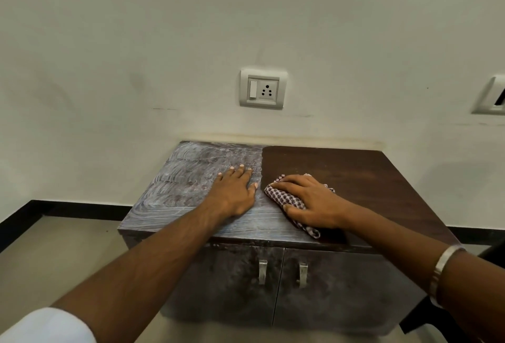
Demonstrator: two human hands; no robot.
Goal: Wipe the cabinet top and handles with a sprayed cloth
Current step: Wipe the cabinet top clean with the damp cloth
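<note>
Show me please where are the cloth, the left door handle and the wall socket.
cloth (284,197): head view, checked part left of the right hand.
left door handle (262,271): head view, middle of the metal strip.
wall socket (266,91): head view, pin holes.

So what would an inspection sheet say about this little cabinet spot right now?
Surface: cabinet top, right part dark and clean, left part greyish and streaked.
Job's things: checked cloth on the top; two metal handles on the doors.
Clutter: nothing seen.
Hands: left hand flat on the streaked part; right hand pressing the cloth.
Cables: nothing seen.
Surroundings: wall socket above; bracelet on right wrist.
</note>
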